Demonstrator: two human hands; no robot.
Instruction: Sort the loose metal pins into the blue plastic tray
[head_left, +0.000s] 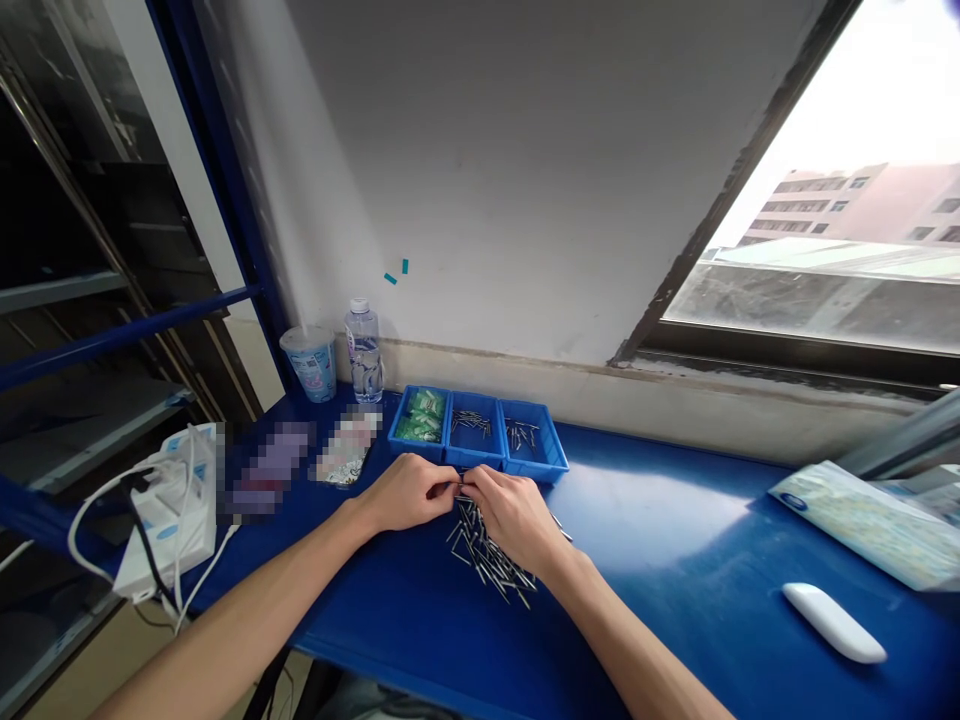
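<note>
Nearest me, my left hand (409,492) and right hand (517,515) seem to pinch one metal pin (461,485) over a large loose pile (491,562) on the blue table (652,590), with fewer pins (523,434) in the middle tray (471,443) and right tray (541,469), so I judge most are left.

The blue desk (637,600) carries a loose pile of thin metal pins (499,565). Around that pile — three adjoining blue trays (536,469) at 12 o'clock, a bottle (365,360) and cup (313,368) toward 11 and 10, a white power strip (169,520) at 9, a soft pack (862,520) near 3, a white oblong object (834,622) just past it.
</note>
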